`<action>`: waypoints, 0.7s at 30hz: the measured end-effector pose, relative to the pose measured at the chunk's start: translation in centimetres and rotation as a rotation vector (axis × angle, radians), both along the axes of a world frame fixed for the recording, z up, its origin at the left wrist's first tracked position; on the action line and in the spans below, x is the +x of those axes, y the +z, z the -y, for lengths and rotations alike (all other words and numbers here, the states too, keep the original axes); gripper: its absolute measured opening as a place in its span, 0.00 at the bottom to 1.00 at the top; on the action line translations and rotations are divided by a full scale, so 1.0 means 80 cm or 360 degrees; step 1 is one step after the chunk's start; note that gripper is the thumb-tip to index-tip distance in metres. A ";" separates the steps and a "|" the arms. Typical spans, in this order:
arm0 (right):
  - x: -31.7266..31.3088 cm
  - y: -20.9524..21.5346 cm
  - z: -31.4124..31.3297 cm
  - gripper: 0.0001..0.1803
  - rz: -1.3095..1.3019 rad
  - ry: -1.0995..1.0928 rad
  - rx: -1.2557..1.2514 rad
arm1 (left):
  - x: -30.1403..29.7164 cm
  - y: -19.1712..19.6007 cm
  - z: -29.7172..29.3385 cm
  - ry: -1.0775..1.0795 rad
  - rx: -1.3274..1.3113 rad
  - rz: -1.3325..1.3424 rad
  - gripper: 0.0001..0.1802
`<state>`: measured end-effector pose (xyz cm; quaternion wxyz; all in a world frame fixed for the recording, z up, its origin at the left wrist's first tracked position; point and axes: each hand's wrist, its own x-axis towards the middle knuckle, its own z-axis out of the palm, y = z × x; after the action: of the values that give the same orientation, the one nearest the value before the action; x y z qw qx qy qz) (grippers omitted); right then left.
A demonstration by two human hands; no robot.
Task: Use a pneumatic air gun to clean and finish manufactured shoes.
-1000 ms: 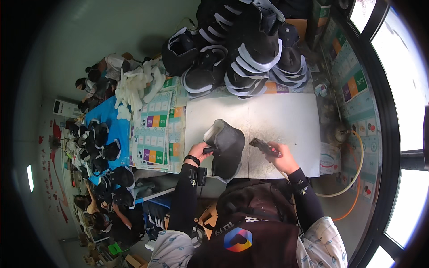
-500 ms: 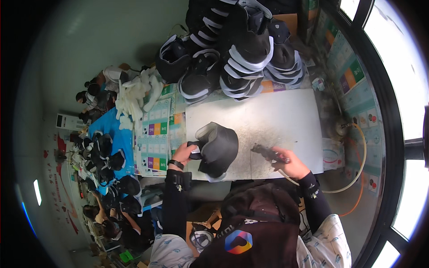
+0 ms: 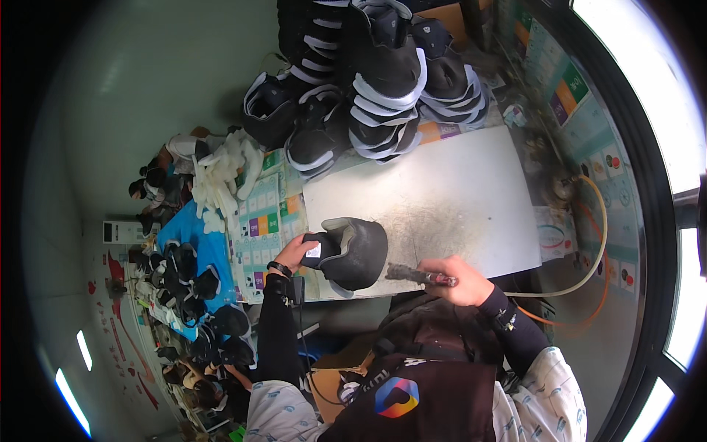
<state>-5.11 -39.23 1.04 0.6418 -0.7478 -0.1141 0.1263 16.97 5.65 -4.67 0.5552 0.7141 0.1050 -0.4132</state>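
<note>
A black shoe upper (image 3: 361, 254) with a pale lining hangs over the near-left part of the white board. My left hand (image 3: 293, 255) grips it by its tongue, where a white label shows, so the opening is tilted toward my left. In my right hand (image 3: 458, 280) is a grimy spray gun (image 3: 409, 274), fingers wrapped round its handle. Its nozzle points at the upper's right side, a short gap away from it. A pale hose (image 3: 560, 292) runs from behind that hand to the right; its joint with the gun is hidden.
A stained white board (image 3: 456, 191) covers the table. Stacked black uppers with pale edges (image 3: 383, 110) stand at the back. White foam-like pieces (image 3: 221, 173) lie at the back left, beyond them a blue-covered table (image 3: 191, 221) with more uppers. Windows line the right; other people work at far left.
The spray gun has moved left and nearer to the upper. My left hand has turned the upper so its smooth outer side faces more upward. The view has shifted slightly.
</note>
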 end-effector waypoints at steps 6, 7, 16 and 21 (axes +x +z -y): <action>0.003 0.005 0.004 0.14 -0.0087 -0.0145 -0.0016 | -0.006 -0.005 -0.003 -0.0029 -0.0037 0.0084 0.16; 0.002 0.005 0.008 0.14 -0.0101 -0.0096 -0.0034 | -0.007 -0.006 0.000 -0.0030 -0.0045 0.0075 0.16; 0.000 -0.034 0.028 0.15 -0.0071 0.0034 -0.0187 | -0.013 -0.010 0.000 0.0072 -0.0089 0.0073 0.17; -0.001 -0.049 0.031 0.14 -0.0254 -0.0344 -0.0114 | -0.013 -0.008 0.006 0.0019 -0.0033 0.0078 0.16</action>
<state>-5.23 -41.69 -2.91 0.6316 -0.7657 0.0230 0.1194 15.93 5.18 -5.33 0.5674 0.7176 0.0915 -0.3933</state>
